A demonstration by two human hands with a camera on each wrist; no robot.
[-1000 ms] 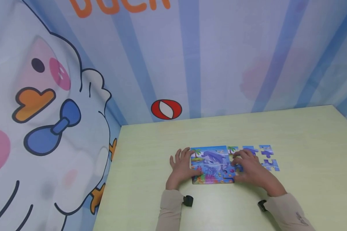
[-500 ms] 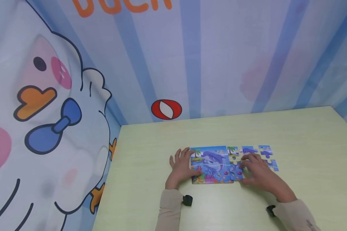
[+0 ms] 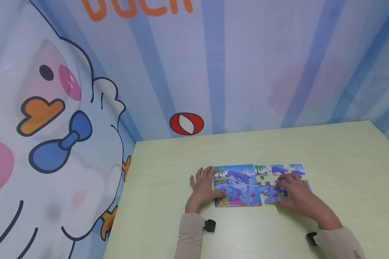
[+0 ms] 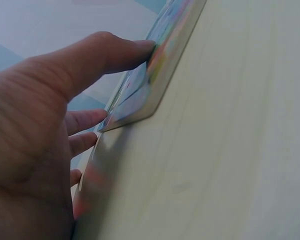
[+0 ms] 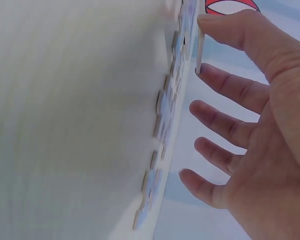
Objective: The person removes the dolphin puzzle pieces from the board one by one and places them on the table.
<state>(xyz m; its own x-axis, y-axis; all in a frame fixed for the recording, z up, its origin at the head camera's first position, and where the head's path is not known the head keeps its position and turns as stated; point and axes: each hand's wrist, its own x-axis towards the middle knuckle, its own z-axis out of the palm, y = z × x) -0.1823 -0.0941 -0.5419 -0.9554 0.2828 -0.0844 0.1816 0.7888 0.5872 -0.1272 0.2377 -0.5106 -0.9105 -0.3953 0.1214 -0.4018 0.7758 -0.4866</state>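
Observation:
A flat dolphin picture board (image 3: 238, 187) lies on the table in the head view. My left hand (image 3: 202, 189) rests at its left side, its thumb on the picture and its fingertips along the edge; the left wrist view shows the thumb (image 4: 125, 52) lying across the board's surface. My right hand (image 3: 299, 198) is right of the board, thumb and index finger pinching a jigsaw piece (image 3: 271, 196). Edge-on in the right wrist view, this jigsaw piece (image 5: 200, 50) appears raised off the table, the other fingers spread. The right hand partly covers pieces beneath it.
Beside the board lie loose pieces, among them a palm-tree piece (image 3: 260, 169), a dolphin piece (image 3: 279, 169) and a corner piece (image 3: 297, 168). Pale wooden table (image 3: 168, 180) surrounds them. A printed cloth (image 3: 246, 72) hangs behind and to the left.
My right hand has moved right, away from the board's lower right corner, carrying the pinched jigsaw piece with it. More of the loose pieces beside the board now show. The left hand stays put.

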